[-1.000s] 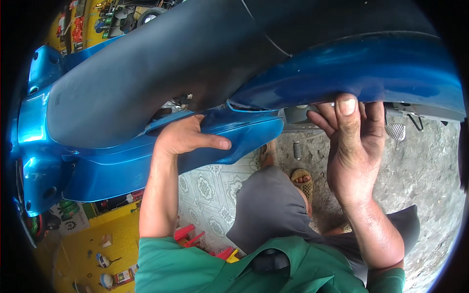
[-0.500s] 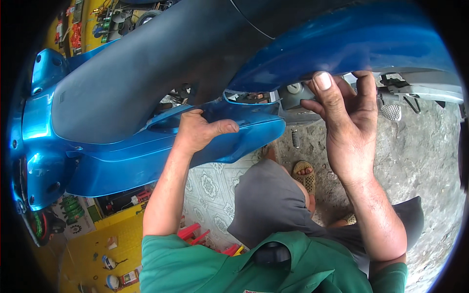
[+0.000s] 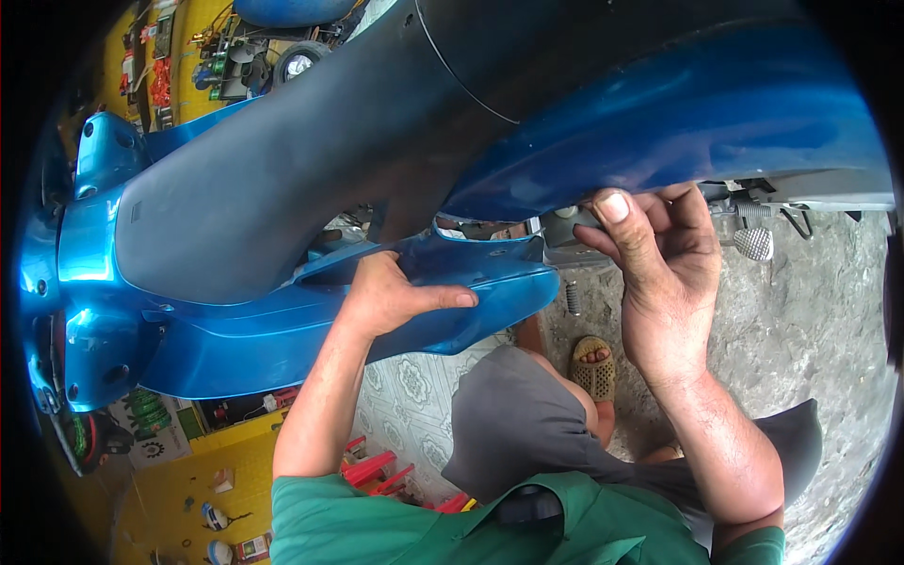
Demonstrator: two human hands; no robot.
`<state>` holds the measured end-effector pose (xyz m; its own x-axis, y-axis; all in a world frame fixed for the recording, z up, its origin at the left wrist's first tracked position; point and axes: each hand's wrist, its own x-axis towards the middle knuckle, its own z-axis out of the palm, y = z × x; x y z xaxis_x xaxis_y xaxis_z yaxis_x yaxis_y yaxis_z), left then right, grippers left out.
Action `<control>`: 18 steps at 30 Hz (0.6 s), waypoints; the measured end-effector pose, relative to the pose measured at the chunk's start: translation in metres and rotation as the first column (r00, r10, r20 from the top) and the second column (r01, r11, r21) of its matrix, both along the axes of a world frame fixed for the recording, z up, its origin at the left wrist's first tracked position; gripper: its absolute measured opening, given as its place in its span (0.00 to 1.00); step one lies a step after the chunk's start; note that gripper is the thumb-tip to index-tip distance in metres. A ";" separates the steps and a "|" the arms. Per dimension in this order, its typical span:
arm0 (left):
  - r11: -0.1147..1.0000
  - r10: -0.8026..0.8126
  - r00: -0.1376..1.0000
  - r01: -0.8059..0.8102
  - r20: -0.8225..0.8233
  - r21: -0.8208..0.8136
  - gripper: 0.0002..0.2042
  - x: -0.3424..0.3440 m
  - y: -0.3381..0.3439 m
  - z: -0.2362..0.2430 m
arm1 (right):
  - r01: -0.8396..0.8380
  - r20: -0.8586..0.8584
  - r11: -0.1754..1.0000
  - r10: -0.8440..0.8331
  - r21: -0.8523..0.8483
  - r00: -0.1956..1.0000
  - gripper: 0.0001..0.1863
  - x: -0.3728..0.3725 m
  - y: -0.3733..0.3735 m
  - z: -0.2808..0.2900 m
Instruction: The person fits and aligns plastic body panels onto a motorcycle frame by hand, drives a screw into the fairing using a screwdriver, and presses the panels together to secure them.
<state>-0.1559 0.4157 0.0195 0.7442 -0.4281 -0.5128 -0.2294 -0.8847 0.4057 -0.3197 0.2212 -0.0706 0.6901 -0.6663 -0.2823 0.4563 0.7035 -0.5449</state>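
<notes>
A motorbike with glossy blue plastic fairings stretches across the view in front of me. My left hand (image 3: 386,299) grips the upper edge of the blue leg shield (image 3: 250,344), its thumb stretched along the outer face and its other fingertips hidden past the edge. To the right, my right hand (image 3: 667,282) is at the lower rim of the blue side cover (image 3: 678,118). Its fingers curl up to that rim and the thumb lies against it; some fingertips are hidden. Between the blue parts runs a matte dark grey center cover (image 3: 254,179).
A ribbed footpeg (image 3: 754,244) sticks out under the bike at right. Below are rough concrete (image 3: 800,311) and patterned tiles (image 3: 405,395). Red plastic stools (image 3: 372,468) stand low by my left arm. Tools and parts lie on a yellow surface (image 3: 188,490).
The bike sits slightly lower in the view. My right thumb and fingers have drawn closer together at the side cover's rim. My left hand stays on the leg shield.
</notes>
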 end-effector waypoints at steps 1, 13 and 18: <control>0.999 0.017 1.000 -0.016 -0.025 0.036 0.48 0.001 0.001 0.000 | 0.001 -0.004 1.000 -0.001 0.000 1.000 0.19 -0.001 0.000 0.001; 0.999 0.016 0.997 -0.020 -0.082 -0.047 0.54 0.008 0.014 0.001 | -0.098 -0.122 0.990 0.086 -0.100 0.989 0.16 -0.010 -0.010 0.002; 0.990 -0.005 0.990 0.025 -0.141 0.139 0.54 0.022 0.017 0.009 | -0.096 -0.155 0.987 0.076 -0.126 0.985 0.17 -0.010 -0.013 0.004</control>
<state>-0.1342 0.4329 0.0290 0.6549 -0.3547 -0.6673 -0.1923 -0.9321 0.3068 -0.3296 0.2080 -0.0667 0.7036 -0.6444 -0.2996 0.3036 0.6537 -0.6932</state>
